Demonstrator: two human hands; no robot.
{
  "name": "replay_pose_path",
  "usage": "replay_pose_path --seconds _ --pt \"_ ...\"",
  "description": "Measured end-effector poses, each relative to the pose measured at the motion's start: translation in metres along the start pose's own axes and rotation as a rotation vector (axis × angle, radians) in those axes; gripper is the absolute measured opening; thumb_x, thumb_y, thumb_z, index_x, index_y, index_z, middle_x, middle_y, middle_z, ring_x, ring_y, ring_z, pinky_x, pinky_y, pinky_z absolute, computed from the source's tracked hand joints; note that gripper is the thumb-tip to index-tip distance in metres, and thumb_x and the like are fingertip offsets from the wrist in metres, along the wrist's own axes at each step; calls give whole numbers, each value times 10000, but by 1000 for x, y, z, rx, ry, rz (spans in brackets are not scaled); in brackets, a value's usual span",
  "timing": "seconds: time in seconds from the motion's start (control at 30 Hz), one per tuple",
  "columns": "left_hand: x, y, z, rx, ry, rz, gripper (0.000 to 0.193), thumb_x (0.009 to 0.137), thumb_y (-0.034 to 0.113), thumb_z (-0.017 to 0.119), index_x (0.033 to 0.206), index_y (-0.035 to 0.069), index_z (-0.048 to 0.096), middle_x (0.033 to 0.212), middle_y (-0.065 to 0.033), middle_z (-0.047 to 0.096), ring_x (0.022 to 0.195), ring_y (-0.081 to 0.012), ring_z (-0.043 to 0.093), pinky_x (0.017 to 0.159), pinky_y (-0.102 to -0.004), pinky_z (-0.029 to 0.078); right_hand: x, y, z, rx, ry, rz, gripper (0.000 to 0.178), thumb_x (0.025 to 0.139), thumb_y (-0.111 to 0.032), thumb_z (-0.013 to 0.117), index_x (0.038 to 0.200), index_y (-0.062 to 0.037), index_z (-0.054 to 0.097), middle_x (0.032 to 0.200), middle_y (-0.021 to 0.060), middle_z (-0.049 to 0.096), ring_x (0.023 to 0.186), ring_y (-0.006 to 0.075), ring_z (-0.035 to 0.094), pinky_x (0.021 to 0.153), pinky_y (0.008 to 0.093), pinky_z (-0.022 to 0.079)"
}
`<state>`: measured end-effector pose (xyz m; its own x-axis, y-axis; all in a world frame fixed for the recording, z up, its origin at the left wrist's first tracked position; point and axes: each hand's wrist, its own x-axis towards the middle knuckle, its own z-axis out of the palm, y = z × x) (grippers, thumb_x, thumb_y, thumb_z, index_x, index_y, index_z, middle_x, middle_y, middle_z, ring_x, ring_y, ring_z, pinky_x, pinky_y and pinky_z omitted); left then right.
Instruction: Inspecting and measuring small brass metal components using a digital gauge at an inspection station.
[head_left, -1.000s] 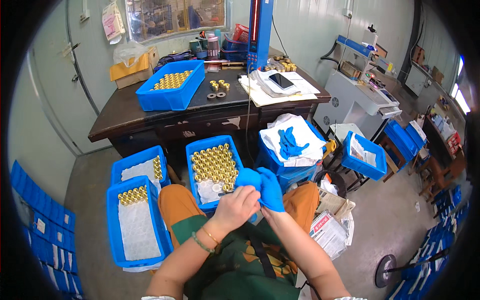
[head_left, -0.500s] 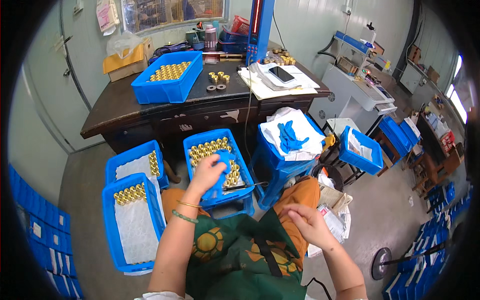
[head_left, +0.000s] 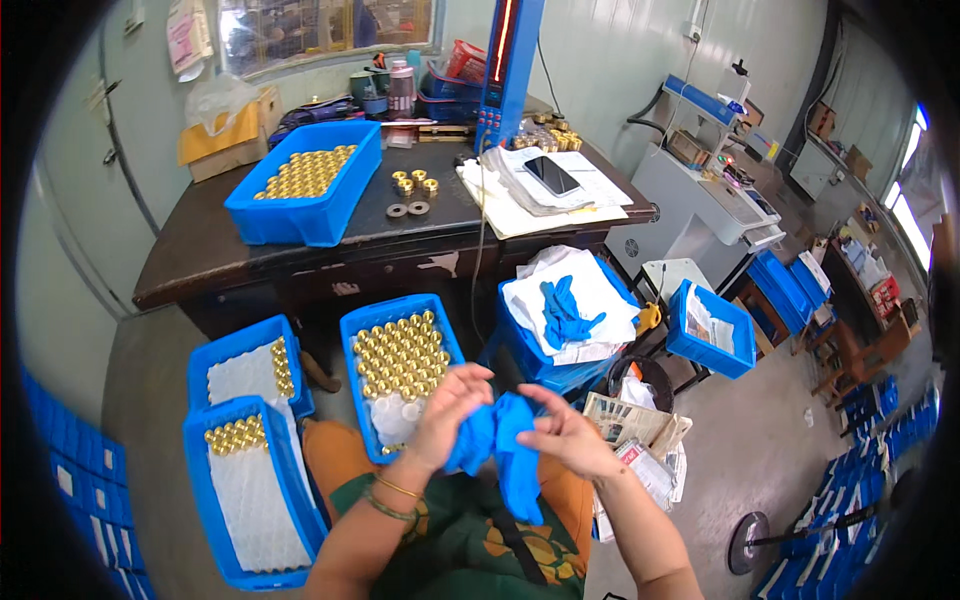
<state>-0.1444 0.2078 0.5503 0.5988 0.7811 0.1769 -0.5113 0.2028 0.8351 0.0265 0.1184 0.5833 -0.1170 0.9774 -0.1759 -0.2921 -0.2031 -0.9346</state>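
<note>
Over my lap, both bare hands hold a blue rubber glove (head_left: 518,470) between them. My left hand (head_left: 445,418) has its fingers closed on the crumpled left part. At the other side my right hand (head_left: 568,438) pinches the glove near its top, and a loose part hangs down toward the green apron (head_left: 440,560). Just beyond my left hand stands a blue crate (head_left: 350,375) with rows of brass fittings (head_left: 402,350) on white paper. Another blue glove (head_left: 570,310) lies on white paper on a blue stool to the right.
Two blue crates (head_left: 205,500) with white liners and brass parts sit at the left. A dark desk (head_left: 400,240) carries a crate of brass parts (head_left: 310,172), grey rings (head_left: 408,209) and a phone (head_left: 552,175). Newspapers (head_left: 640,420) and a bin (head_left: 655,385) are at the right.
My left hand has come back from over the brass fittings with the blue glove. My right hand has risen from my thigh and taken hold of it too. The view has shifted slightly.
</note>
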Motion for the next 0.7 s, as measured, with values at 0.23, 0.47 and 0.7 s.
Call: replay_pose_path --seconds 0.23,0.47,0.7 --pt "99 -46 -7 96 77 3 413 874 153 475 1254 25 375 1262 -113 440 1192 -207 406 985 -342 334 88 -11 -116 54 431 33 198 838 -115 599 1005 -9 592 812 15 620 667 75 551 606 218 447" --pt "172 -17 -49 357 370 -99 259 871 44 523 1129 30 507 1075 -60 554 996 -144 541 876 -263 422 157 -57 -287 -714 753 40 614 776 -218 680 1289 -58 383 1070 88 547 959 170 519 845 312 425" --pt "82 129 -128 884 892 -190 99 866 122 569 880 25 579 718 22 557 636 -61 504 584 -216 426 35 -405 -202 -1103 442 -1274 289 905 -144 381 1100 12 524 1125 232 534 1077 280 515 995 414 359"
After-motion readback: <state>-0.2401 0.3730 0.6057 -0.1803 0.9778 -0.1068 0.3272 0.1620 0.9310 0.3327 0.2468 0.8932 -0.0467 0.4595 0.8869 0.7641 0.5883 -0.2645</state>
